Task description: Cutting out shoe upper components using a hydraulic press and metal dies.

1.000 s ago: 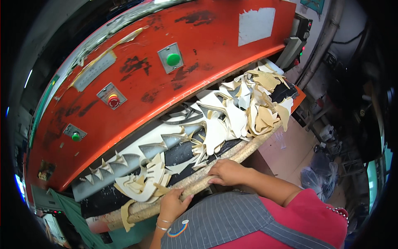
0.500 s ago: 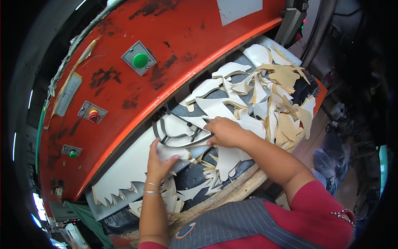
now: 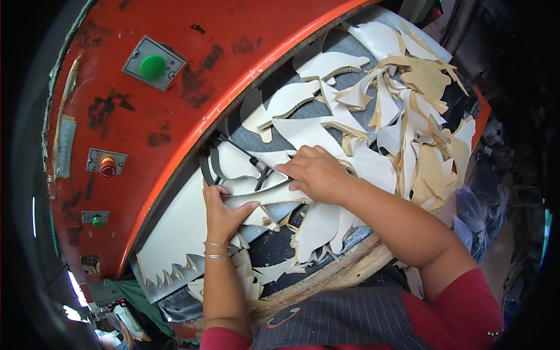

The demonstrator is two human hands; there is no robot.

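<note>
A cutting die (image 3: pixel 262 176), a curved dark metal band with black crossbars, lies on white sheet material at the middle of the work surface. My left hand (image 3: pixel 223 214) is at its left end, fingers curled at the rim and thumb stretched along the lower side. My right hand (image 3: pixel 319 174) pinches the pointed right end between thumb and fingers. Beside my right forearm lie white cut pieces (image 3: pixel 318 230). Further back, stacked cut pieces (image 3: pixel 290 104) with rounded outlines rest on the dark bed. Part of the die's left rim is hidden by my left fingers.
A red press beam (image 3: pixel 192 125) arches over the far side, with a green button (image 3: pixel 153 67) and a red stop knob (image 3: pixel 108 167). Cream and white offcuts (image 3: pixel 426 79) heap at the right. A layered white sheet (image 3: pixel 175 233) with a jagged edge lies at left.
My view has shifted closer over the work surface. My left hand has come up against the die's left end; my right hand keeps its hold on the pointed end.
</note>
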